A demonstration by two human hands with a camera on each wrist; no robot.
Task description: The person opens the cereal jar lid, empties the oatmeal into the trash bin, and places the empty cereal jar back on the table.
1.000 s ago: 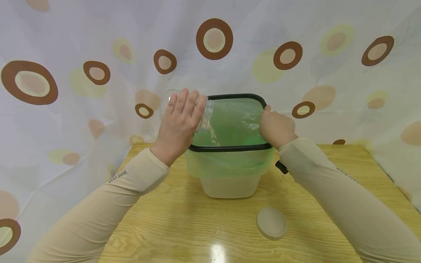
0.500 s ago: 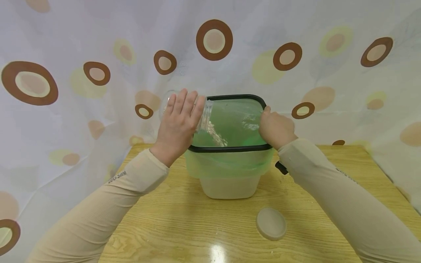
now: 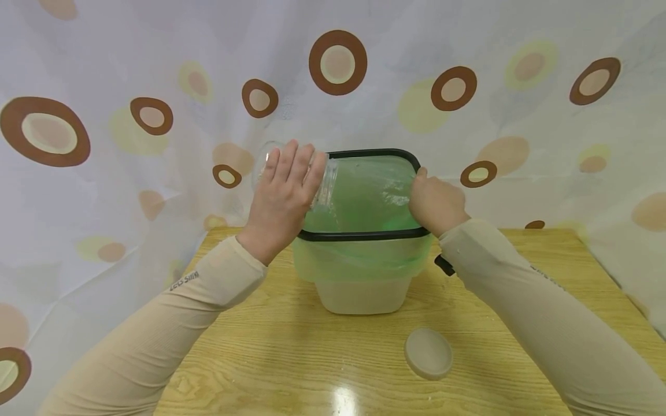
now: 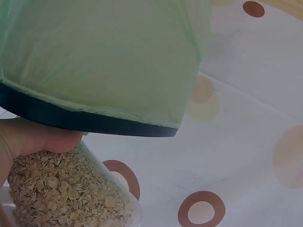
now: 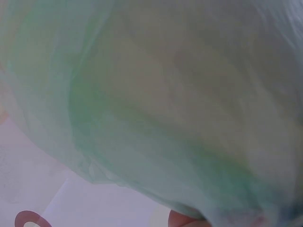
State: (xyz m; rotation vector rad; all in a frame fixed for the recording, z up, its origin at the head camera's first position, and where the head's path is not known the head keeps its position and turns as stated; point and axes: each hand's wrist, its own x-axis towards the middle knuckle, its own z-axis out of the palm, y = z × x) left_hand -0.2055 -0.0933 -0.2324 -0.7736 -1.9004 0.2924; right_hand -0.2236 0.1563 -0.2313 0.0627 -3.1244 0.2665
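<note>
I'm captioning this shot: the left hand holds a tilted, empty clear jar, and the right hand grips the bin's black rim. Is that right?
Not quite: the clear jar is not empty; the left wrist view shows plenty of oat flakes in it. The left hand does hold it tilted, and the right hand grips the black rim of the bin.

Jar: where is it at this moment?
In the head view, the jar is left of centre, tilted in the left hand, its mouth over the left part of the bin.
</note>
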